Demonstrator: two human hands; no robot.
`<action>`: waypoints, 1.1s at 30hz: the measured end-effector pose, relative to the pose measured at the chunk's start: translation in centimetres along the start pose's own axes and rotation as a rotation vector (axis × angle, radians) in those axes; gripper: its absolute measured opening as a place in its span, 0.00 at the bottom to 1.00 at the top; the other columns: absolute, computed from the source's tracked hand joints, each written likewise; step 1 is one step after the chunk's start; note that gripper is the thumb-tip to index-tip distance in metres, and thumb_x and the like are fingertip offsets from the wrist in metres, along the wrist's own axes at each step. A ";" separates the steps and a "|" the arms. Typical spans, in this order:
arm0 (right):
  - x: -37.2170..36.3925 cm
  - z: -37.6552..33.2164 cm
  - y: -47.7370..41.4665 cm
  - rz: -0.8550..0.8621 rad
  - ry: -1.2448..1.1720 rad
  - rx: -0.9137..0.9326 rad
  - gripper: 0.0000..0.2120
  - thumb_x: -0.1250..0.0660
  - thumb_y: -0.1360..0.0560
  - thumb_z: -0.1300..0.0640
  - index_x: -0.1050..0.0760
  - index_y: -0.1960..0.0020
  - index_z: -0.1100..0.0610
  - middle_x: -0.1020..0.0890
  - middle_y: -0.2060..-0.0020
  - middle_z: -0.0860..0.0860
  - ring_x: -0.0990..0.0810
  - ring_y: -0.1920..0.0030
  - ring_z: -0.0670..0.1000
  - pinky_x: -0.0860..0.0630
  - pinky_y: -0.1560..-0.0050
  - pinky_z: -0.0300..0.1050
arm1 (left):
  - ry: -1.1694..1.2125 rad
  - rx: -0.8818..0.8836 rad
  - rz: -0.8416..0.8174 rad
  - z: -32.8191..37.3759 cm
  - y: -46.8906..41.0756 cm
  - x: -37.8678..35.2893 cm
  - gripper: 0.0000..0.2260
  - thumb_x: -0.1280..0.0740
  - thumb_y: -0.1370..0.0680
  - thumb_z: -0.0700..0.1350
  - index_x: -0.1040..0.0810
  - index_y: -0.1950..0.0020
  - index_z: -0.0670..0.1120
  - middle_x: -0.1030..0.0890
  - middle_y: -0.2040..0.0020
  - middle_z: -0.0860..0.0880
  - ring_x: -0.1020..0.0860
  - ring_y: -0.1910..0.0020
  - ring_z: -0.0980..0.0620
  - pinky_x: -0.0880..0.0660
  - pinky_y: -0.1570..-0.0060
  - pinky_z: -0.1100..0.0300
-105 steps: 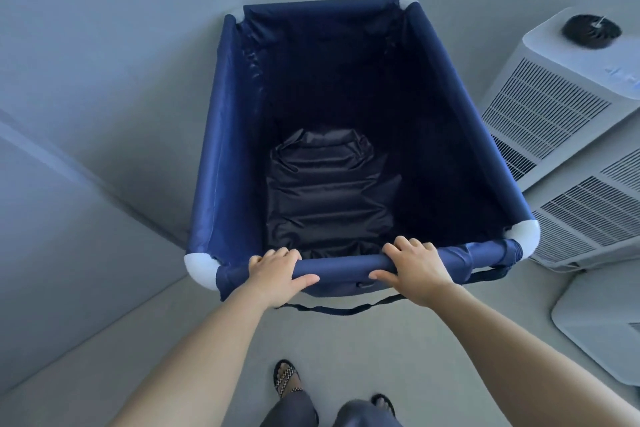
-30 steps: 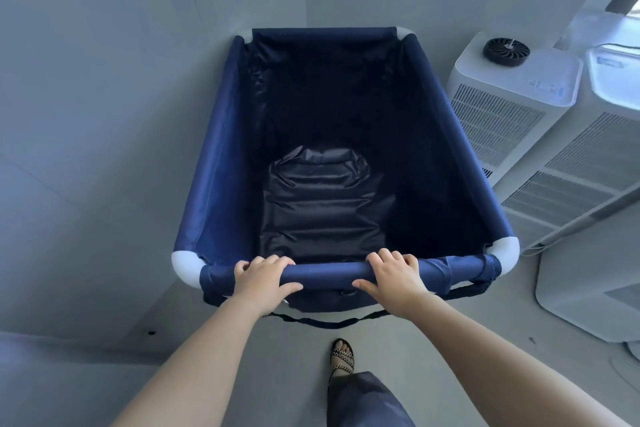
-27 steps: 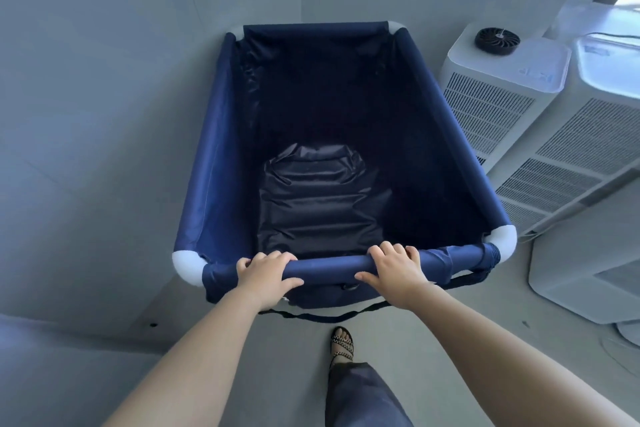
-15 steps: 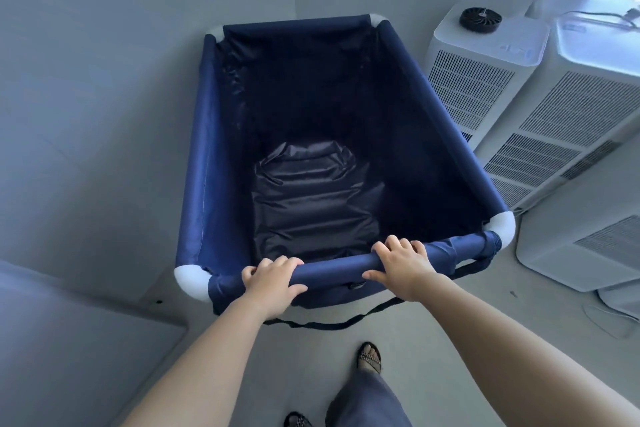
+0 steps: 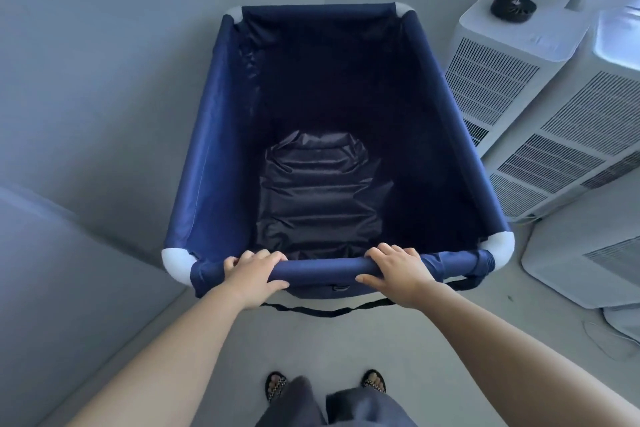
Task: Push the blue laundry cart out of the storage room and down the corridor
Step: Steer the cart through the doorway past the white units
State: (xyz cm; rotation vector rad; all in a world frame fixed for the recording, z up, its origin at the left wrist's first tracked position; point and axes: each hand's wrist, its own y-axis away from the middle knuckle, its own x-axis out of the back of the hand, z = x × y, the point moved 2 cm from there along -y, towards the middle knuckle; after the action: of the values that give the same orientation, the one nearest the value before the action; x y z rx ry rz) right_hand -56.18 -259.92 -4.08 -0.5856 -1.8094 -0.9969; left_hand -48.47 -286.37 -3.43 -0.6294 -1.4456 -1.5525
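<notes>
Fabric cart (image 5: 221,135) looks light and soft-sided; left hand (image 5: 254,274) and right hand (image 5: 398,276) both clasp its near rail (image 5: 322,269).

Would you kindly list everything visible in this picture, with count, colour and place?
laundry cart: one, navy with white corners, centre, in the room's corner.
fabric bundle: one, black, on the cart's bottom.
strap: one, black, hanging under the near rail.
vented units: at least three, white, along the right.
round disc: one, black, atop the farthest unit.
sandals: two, black patterned, bottom centre.
left hand: one, gripping the near rail, left of centre.
right hand: one, gripping the near rail, right of centre.
</notes>
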 end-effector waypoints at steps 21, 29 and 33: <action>-0.6 3.7 1.5 -0.074 0.084 0.152 0.24 0.46 0.26 0.33 0.34 0.44 0.52 0.26 0.50 0.50 0.26 0.53 0.53 0.35 0.62 0.46 | -0.048 0.216 -0.026 3.2 2.7 -2.2 0.15 0.44 0.22 0.60 0.39 0.36 0.60 0.34 0.41 0.52 0.38 0.36 0.47 0.53 0.31 0.34; 0.7 3.9 -1.4 -0.015 0.116 0.069 0.25 0.47 0.25 0.34 0.33 0.41 0.52 0.27 0.45 0.51 0.29 0.46 0.54 0.33 0.52 0.50 | -0.057 0.164 -0.033 2.2 -1.1 0.4 0.13 0.43 0.22 0.61 0.37 0.39 0.61 0.35 0.48 0.55 0.36 0.39 0.48 0.50 0.31 0.36; 2.3 4.1 -4.0 -0.013 0.146 -0.002 0.25 0.48 0.24 0.34 0.34 0.40 0.52 0.29 0.44 0.51 0.30 0.45 0.54 0.34 0.50 0.50 | -0.049 0.135 -0.024 1.5 -4.3 2.3 0.14 0.42 0.23 0.62 0.36 0.39 0.62 0.34 0.48 0.55 0.35 0.40 0.48 0.48 0.32 0.36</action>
State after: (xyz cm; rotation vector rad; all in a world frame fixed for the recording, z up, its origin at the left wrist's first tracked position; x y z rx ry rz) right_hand -62.23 -258.80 -4.41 -0.4902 -1.6854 -1.0238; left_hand -53.56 -285.93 -3.42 -0.5758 -1.5848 -1.4527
